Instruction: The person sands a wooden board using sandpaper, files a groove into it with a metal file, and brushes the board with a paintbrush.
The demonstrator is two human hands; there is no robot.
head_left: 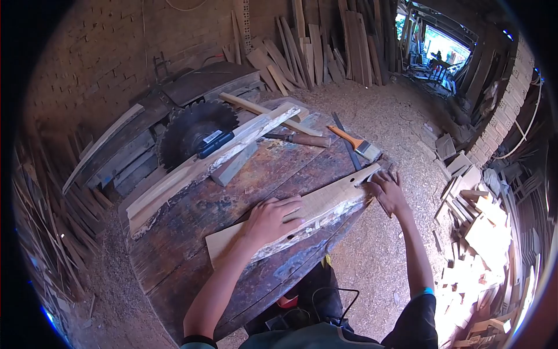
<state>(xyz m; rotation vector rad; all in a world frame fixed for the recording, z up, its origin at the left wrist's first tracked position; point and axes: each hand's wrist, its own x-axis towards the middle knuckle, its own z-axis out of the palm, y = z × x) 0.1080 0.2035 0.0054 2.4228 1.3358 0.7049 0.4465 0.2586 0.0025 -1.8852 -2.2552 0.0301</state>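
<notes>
One board is laid on the table, directly before the person, with its long axis set obliquely from near left to far right. Its rough edge is turned toward the near side. The left half is covered in part by the left hand; the far right end is reached only by the right hand. The left hand is spread flat, fingers extended and slightly parted, and the board is touched from above, not gripped. The right hand is partly closed, fingers bent at the board's end, near a hole; whether anything is held there cannot be told. The brush is positioned just beyond that end, untouched
</notes>
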